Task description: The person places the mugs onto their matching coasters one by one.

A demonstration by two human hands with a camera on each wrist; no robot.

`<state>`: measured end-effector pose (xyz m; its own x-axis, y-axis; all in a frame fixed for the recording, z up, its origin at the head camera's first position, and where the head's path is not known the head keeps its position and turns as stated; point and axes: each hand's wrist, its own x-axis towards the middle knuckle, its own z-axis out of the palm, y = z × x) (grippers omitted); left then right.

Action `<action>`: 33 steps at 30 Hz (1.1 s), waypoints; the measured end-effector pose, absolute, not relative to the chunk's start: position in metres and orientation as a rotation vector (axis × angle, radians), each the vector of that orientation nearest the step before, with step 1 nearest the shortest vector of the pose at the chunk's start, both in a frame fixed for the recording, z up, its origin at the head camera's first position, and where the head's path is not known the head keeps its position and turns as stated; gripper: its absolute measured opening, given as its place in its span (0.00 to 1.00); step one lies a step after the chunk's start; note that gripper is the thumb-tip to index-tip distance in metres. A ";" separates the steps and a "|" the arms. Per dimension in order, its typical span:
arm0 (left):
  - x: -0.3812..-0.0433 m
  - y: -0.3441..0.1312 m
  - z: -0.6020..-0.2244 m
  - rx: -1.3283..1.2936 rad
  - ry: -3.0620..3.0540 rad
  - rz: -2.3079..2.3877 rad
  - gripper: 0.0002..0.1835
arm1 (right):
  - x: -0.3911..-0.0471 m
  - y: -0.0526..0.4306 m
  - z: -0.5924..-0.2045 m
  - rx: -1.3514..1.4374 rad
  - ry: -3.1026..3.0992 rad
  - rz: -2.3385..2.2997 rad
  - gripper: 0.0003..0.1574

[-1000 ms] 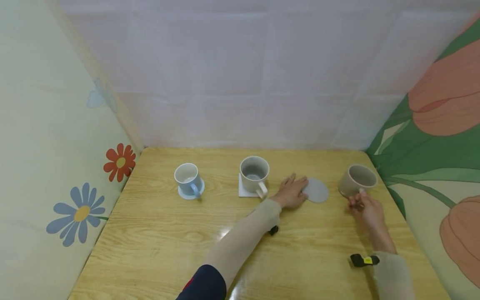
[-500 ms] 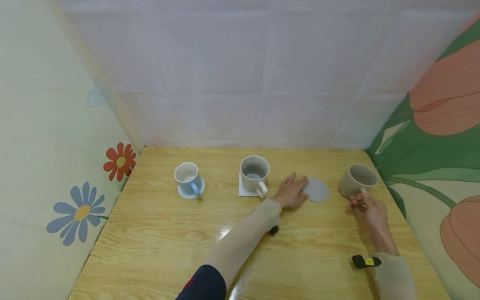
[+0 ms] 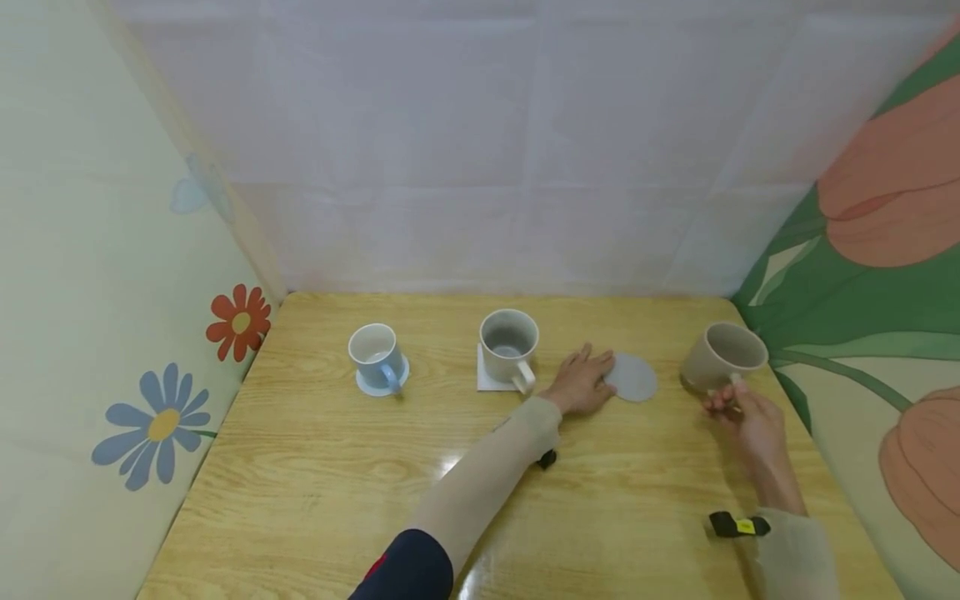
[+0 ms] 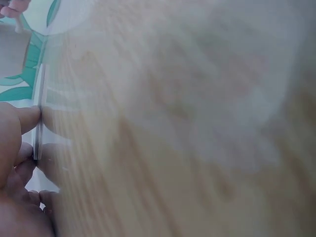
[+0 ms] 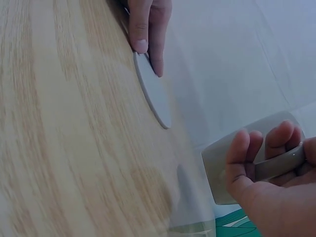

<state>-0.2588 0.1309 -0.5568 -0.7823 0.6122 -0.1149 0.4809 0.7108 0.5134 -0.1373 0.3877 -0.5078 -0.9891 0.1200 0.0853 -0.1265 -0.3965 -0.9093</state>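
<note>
In the head view my left hand (image 3: 581, 382) lies low over the table with its fingers spread. Its thumb and a finger touch the left edge of a round grey coaster (image 3: 633, 377), which lies flat on the wood. Farther right, my right hand (image 3: 753, 425) grips the handle of a beige-grey mug (image 3: 705, 363). The right wrist view shows curled fingers (image 5: 239, 153) around the handle (image 5: 279, 165). A gap and a shadow between the mug's base and the table suggest it is slightly raised.
A cream mug (image 3: 498, 358) stands on a square white coaster (image 3: 487, 382) left of my left hand. Farther left, a blue-and-white mug (image 3: 375, 358) stands on a round pale coaster (image 3: 367, 389). A white cloth (image 3: 480, 167) hangs behind the wooden table (image 3: 337, 467); flowered panels flank it.
My right hand and the mug it holds have shifted a little to the right. The left hand and the grey coaster have stayed in place.
</note>
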 end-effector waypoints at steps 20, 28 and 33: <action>-0.254 0.131 -0.551 0.900 2.716 0.585 0.35 | -0.136 0.380 -0.494 0.200 -1.521 2.529 0.22; -0.255 0.133 -0.556 0.911 2.738 0.570 0.35 | -0.134 0.374 -0.488 0.243 -1.537 2.495 0.22; -0.257 0.134 -0.559 0.913 2.741 0.554 0.35 | -0.136 0.370 -0.485 0.246 -1.569 2.473 0.21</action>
<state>-0.2572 0.1343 -0.5592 -0.7894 0.6099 -0.0695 0.5351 0.7392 0.4089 -0.1358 0.3704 -0.4852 -0.9658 0.0804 0.2464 -0.2572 -0.4154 -0.8725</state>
